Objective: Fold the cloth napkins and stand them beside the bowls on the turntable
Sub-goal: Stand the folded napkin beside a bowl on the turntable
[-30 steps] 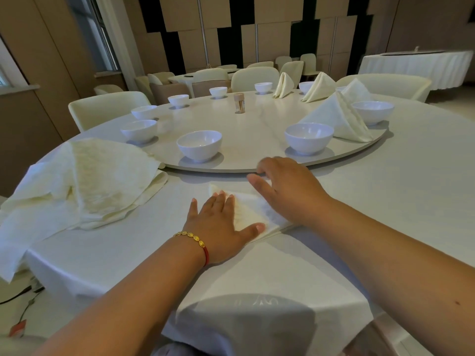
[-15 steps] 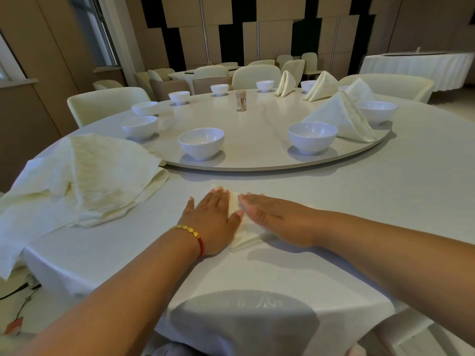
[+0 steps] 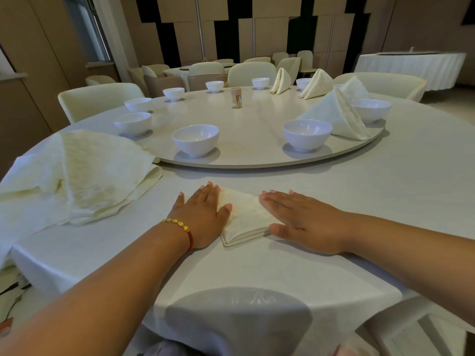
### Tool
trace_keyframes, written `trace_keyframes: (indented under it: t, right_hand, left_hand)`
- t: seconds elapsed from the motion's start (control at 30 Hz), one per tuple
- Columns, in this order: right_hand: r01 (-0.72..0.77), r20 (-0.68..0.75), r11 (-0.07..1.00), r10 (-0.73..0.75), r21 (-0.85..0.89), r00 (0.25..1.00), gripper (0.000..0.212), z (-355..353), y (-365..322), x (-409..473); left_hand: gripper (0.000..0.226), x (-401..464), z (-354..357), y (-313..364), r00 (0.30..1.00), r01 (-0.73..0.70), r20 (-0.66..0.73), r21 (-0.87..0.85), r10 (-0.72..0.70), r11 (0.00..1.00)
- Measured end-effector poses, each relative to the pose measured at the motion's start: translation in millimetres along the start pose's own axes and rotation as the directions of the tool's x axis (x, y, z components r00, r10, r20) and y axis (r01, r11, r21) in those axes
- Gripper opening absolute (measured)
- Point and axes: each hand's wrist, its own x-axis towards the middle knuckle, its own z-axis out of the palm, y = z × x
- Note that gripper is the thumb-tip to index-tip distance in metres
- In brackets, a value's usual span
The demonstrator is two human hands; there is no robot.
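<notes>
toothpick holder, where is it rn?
Head view: the toothpick holder stands upright near the far middle of the turntable, apart from the bowls along the rim.

cream napkin (image 3: 245,218) folded flat on tablecloth (image 3: 359,191).

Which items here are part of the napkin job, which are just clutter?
Job:
folded napkin under left hand and right hand
unfolded napkin pile
bowls
turntable
standing napkins

Lying about:
toothpick holder
chairs
</notes>
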Motion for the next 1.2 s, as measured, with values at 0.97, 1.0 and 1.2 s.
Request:
trace_keyframes:
  t: [0.97, 1.0, 1.2]
  right_hand:
    - [0.001, 0.004, 1.000, -0.001, 0.028, 1.000, 0.076, -3.1, -44.8, -11.9]
    - [-0.002, 0.001, 1.000, 0.002, 0.030, 1.000, 0.076, -2.9, -44.5, -11.8]
    - [-0.006, -0.022, 0.997, 0.008, 0.077, 1.000, 0.076, -3.8, -43.0, -10.8]
  left_hand:
    - [0.017, -50.9, -17.4, -9.0, 0.964, -0.266, -0.171, -0.569, 0.205, 0.778]
    - [0.023, -50.8, -15.7, -10.6, 0.962, -0.274, -0.166, -0.526, 0.219, 0.805]
    - [0.021, -49.2, -16.9, -9.0, 0.889, -0.409, -0.331, -0.266, 0.315, 0.873]
